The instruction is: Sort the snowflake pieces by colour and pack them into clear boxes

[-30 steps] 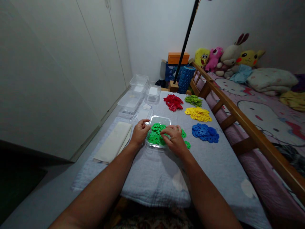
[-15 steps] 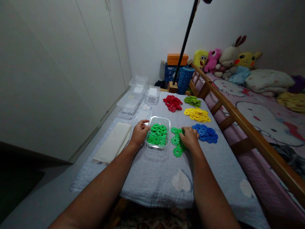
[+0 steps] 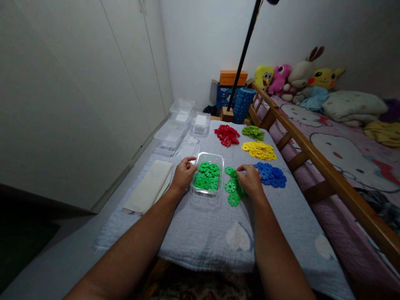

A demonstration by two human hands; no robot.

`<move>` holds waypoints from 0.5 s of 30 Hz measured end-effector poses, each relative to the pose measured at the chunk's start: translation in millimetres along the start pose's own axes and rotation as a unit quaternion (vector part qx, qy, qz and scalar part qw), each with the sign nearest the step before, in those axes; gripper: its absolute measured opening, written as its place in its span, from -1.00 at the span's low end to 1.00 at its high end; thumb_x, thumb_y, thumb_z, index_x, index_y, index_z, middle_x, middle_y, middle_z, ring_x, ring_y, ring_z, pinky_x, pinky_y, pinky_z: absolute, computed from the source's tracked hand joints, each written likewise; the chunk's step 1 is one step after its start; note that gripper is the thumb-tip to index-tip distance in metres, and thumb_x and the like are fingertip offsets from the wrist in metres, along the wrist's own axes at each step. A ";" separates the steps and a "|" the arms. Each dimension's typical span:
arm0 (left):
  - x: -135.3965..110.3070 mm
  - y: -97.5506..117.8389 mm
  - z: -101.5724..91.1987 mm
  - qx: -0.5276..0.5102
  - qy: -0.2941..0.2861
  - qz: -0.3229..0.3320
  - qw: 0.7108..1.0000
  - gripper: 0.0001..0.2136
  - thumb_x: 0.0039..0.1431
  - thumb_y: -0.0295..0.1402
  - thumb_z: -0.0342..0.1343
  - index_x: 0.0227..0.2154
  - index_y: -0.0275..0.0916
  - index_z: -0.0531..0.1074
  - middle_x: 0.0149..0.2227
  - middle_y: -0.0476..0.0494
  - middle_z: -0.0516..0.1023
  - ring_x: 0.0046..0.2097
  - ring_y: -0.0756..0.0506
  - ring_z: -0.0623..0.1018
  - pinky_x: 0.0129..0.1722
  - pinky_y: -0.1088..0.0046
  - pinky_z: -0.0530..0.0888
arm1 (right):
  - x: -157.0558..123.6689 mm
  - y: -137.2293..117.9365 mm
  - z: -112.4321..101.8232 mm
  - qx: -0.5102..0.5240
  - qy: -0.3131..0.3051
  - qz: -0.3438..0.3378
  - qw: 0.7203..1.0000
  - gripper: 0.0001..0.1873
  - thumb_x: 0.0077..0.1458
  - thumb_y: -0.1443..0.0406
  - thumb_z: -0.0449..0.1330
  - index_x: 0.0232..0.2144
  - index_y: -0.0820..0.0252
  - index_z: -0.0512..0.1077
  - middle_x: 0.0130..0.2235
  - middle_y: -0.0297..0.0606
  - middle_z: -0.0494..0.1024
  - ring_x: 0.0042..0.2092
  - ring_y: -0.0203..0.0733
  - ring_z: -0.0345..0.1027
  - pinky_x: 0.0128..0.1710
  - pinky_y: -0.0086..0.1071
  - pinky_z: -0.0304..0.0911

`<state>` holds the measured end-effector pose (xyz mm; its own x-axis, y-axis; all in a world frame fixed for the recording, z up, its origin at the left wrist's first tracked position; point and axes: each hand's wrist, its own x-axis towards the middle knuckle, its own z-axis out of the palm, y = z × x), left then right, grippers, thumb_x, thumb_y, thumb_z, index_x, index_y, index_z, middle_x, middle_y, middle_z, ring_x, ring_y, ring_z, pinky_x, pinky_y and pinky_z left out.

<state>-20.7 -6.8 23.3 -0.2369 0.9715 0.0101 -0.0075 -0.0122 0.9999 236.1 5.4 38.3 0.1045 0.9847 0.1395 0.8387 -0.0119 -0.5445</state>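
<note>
L hand (image 3: 183,175) at L side of clear tub (image 3: 204,193); couldn't tell if grip was closed on it. R hand (image 3: 250,180) at loose green discs (image 3: 231,186), on table (image 3: 203,233) R of tub; fingertips close together, disc in grip unconfirmed. Filled greens (image 3: 206,177) lay inside tub. Judged best: light L brace, small edge pinches, avoiding adj. blue pile (image 3: 275,176).

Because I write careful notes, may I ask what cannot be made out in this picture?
All in the head view:
- Some loose green pieces: hidden behind the right hand.
- Exact count in the clear container: pieces overlap.
- Black pole, its top: cut off by upper edge.
</note>
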 end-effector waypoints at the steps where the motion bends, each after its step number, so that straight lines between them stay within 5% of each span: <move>1: 0.1 -0.2 0.1 0.000 0.001 0.000 1.000 -0.60 -0.07 -0.23 0.23 -0.14 -0.28 0.48 -0.59 0.19 0.19 -0.55 0.05 0.20 -0.50 0.52 0.13 | 0.1 -1.5 -1.4 0.049 0.011 -0.015 0.999 -0.84 0.07 0.25 0.13 -0.37 0.16 0.50 -0.18 -0.15 0.54 -0.04 0.01 0.34 0.05 -0.13 0.17; 7: 0.1 -0.9 -0.4 -0.001 -0.001 0.000 1.000 -0.61 -0.06 -0.25 0.22 -0.14 -0.28 0.48 -0.59 0.19 0.19 -0.54 0.06 0.20 -0.50 0.52 0.13 | -10.3 -21.5 0.6 0.289 0.029 -0.076 0.954 -0.80 0.06 0.13 0.19 -0.38 0.12 0.47 -0.32 -0.27 0.56 -0.22 -0.11 0.43 -0.08 -0.23 0.31; 15: -0.4 1.0 -0.2 -0.002 -0.001 -0.003 1.000 -0.61 -0.07 -0.23 0.23 -0.15 -0.28 0.48 -0.60 0.19 0.19 -0.54 0.05 0.21 -0.50 0.52 0.14 | -31.1 -47.2 12.3 0.212 -0.081 -0.214 0.950 -0.91 0.14 0.27 0.22 -0.32 0.08 0.54 -0.26 -0.26 0.59 -0.07 -0.09 0.40 0.10 -0.14 0.21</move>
<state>-20.7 -7.2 24.3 -0.2348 0.9720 0.0042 -0.0136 -0.0076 0.9999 186.6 -22.5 49.5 -0.3104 0.8980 0.3118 0.4917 0.4324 -0.7559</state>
